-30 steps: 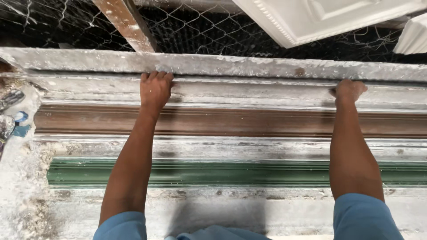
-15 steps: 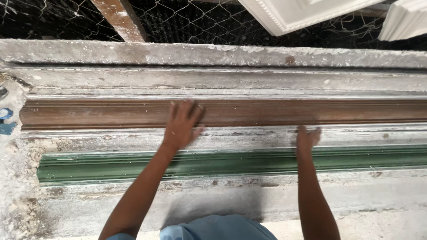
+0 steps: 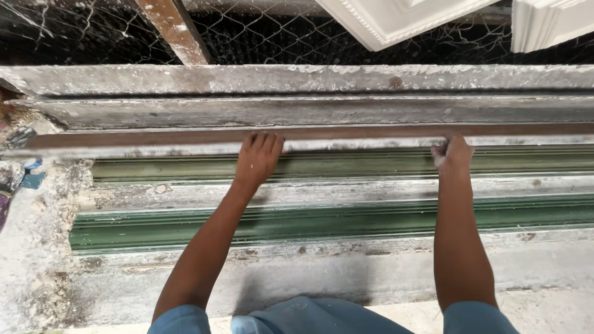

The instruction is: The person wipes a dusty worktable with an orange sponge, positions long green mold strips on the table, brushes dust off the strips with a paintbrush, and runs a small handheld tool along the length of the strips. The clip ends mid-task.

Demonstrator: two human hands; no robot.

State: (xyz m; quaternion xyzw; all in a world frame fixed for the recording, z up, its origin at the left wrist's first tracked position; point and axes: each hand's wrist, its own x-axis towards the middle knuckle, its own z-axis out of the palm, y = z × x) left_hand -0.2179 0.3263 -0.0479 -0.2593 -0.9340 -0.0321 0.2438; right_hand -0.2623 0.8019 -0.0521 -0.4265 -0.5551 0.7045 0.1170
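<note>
Both arms reach out from blue sleeves over a long plaster-crusted workbench (image 3: 346, 278), and both hands are on the same thing — a long brown mould strip (image 3: 359, 132) with a white-caked near edge, running the whole length of the bench from its left end to its right. The left hand (image 3: 258, 159) lies on that near edge with its fingers (image 3: 265, 141) stretched forward and close together, palm down on the white crust; it looks flat rather than gripping, though I cannot tell whether the thumb hooks under. The right hand (image 3: 453, 154) is curled tight, knuckles up, fingers wrapped on the same edge further toward the right end, with white dust on its skin.

The strip sits toward the far side of the bench, and its near edge looks lifted off what lies under it. Right under the hands is a green mould channel (image 3: 371, 162), and nearer the front edge a second green channel (image 3: 346, 218) runs parallel, with a pale plaster ridge (image 3: 346, 190) between the two. Beyond the brown strip lie two grey, crusted long mouldings (image 3: 309, 110), side by side toward the back edge.

Behind the bench hangs wire mesh (image 3: 272, 37), crossed by a rusty-brown slanted bar (image 3: 173, 31) — and above it, at the top right, pieces of white cast plaster panel (image 3: 396, 18). At the left end, some blue scraps (image 3: 31, 173) lie in the spilled plaster.
</note>
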